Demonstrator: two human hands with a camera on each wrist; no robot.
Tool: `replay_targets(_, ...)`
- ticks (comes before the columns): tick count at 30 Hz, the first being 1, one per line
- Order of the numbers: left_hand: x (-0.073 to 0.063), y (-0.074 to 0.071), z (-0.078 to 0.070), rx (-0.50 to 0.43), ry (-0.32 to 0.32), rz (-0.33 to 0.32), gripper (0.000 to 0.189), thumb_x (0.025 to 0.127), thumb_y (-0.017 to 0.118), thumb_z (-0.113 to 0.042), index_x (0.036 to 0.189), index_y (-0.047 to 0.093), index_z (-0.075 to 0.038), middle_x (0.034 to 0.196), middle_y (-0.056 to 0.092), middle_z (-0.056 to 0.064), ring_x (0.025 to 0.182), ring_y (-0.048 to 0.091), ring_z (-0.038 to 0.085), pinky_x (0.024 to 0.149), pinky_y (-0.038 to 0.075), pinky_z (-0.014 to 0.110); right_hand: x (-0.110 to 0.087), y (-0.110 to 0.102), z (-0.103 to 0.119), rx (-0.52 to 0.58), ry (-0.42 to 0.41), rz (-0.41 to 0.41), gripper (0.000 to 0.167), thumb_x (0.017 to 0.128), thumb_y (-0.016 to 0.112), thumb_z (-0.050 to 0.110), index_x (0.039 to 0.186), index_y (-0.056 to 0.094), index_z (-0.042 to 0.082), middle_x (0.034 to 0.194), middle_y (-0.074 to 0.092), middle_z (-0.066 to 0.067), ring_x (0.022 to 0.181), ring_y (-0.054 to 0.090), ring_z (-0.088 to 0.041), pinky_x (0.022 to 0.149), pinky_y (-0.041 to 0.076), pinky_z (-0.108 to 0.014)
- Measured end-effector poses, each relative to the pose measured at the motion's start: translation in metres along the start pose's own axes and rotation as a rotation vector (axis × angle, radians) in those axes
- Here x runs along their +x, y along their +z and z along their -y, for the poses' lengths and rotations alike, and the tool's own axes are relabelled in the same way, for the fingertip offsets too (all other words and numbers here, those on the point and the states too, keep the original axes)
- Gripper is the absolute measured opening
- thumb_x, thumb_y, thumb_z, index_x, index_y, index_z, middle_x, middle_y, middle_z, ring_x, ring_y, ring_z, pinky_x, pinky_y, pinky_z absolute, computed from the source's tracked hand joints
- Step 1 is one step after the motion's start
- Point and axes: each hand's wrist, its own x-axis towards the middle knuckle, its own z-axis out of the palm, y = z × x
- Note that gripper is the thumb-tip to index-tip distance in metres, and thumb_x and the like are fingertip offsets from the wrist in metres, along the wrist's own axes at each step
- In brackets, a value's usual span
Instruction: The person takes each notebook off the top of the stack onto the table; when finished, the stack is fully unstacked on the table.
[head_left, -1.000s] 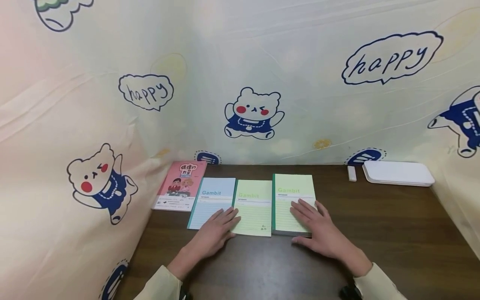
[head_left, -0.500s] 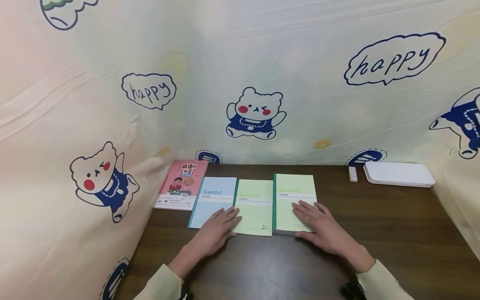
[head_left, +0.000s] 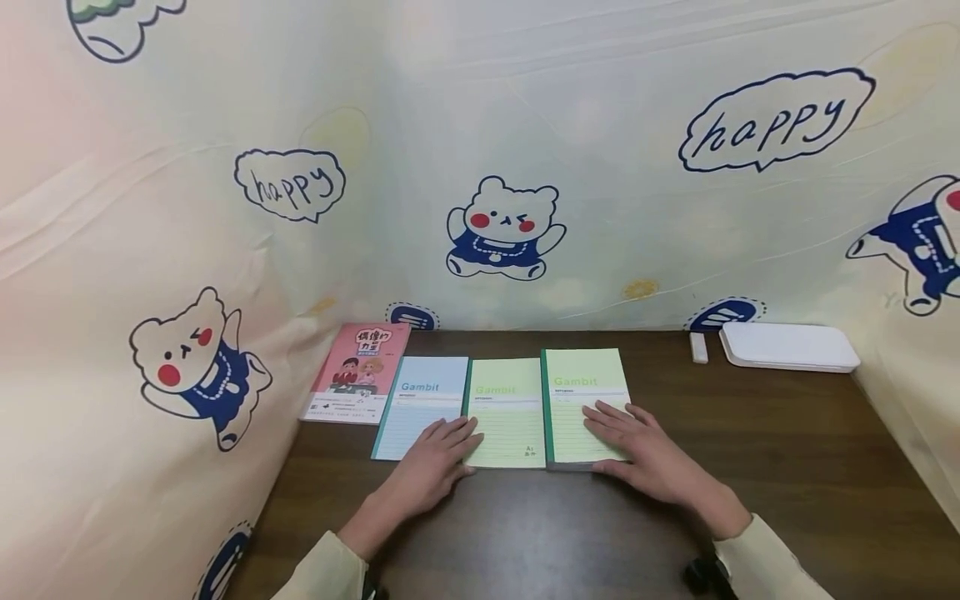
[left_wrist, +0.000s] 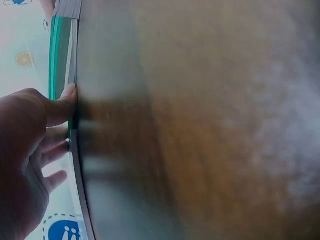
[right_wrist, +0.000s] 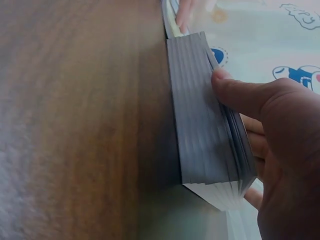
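Note:
A blue Gambit notebook [head_left: 427, 396] and a pale green one [head_left: 508, 417] lie side by side on the table. To their right is a thicker stack of green-covered notebooks [head_left: 585, 379], its several page edges plain in the right wrist view. My left hand [head_left: 435, 467] rests with extended fingers across the lower blue notebook and onto the middle green one. Its thumb [left_wrist: 67, 100] is at the near edge. The fingers of my right hand [head_left: 648, 454] lie straight over the stack's lower right cover. The right thumb [right_wrist: 235, 90] touches the stack's near side.
A pink illustrated book [head_left: 356, 371] lies at the left, partly under the blue notebook. A white flat case [head_left: 789, 347] and a small white block [head_left: 698, 347] sit at the back right of the wooden table [head_left: 510, 533]. Printed cloth [head_left: 375, 242] hangs behind and beside it.
The right thumb has moved in against the stack's near edge. The lower ends of the middle green notebook and the stack have turned slightly rightward. The left hand is nearly still.

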Motion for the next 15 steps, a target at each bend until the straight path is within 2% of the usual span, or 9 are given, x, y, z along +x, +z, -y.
replay_targets(4, 0.001, -0.005, -0.005, 0.013, -0.017, 0.0, 0.059, 0.109, 0.07, -0.038, 0.163, 0.056, -0.019, 0.175, 0.046, 0.003, 0.165, 0.038, 0.027, 0.137, 0.028, 0.056, 0.0, 0.002, 0.001, 0.0, 0.009, 0.005, 0.073, 0.103, 0.078, 0.039, 0.164, 0.052, 0.008, 0.173, 0.047, -0.005, 0.164, 0.039, -0.033, 0.132, 0.02, -0.068)
replay_targets(7, 0.005, -0.01, -0.016, 0.014, -0.008, 0.001, 0.059, 0.108, 0.072, -0.037, 0.162, 0.057, -0.017, 0.174, 0.047, 0.004, 0.164, 0.04, 0.027, 0.137, 0.029, 0.055, 0.0, 0.002, 0.002, -0.013, 0.006, 0.006, 0.072, 0.104, 0.077, 0.039, 0.165, 0.052, 0.008, 0.174, 0.047, -0.005, 0.164, 0.039, -0.032, 0.132, 0.021, -0.068)
replay_targets(11, 0.017, -0.012, -0.039, -0.014, 0.077, -0.009, 0.061, 0.111, 0.067, -0.04, 0.165, 0.053, -0.014, 0.174, 0.047, 0.005, 0.163, 0.042, 0.026, 0.136, 0.032, 0.051, -0.001, 0.001, 0.003, -0.033, -0.012, 0.005, 0.071, 0.105, 0.075, 0.04, 0.165, 0.052, 0.009, 0.173, 0.048, -0.005, 0.164, 0.04, -0.032, 0.131, 0.023, -0.069)
replay_targets(15, 0.035, -0.007, -0.061, -0.022, 0.188, -0.064, 0.063, 0.113, 0.064, -0.042, 0.167, 0.049, -0.014, 0.174, 0.047, 0.005, 0.162, 0.044, 0.023, 0.134, 0.037, 0.046, -0.002, 0.002, 0.001, -0.057, -0.03, -0.011, 0.071, 0.105, 0.076, 0.04, 0.164, 0.053, 0.009, 0.173, 0.049, -0.005, 0.163, 0.041, -0.032, 0.13, 0.025, -0.069)
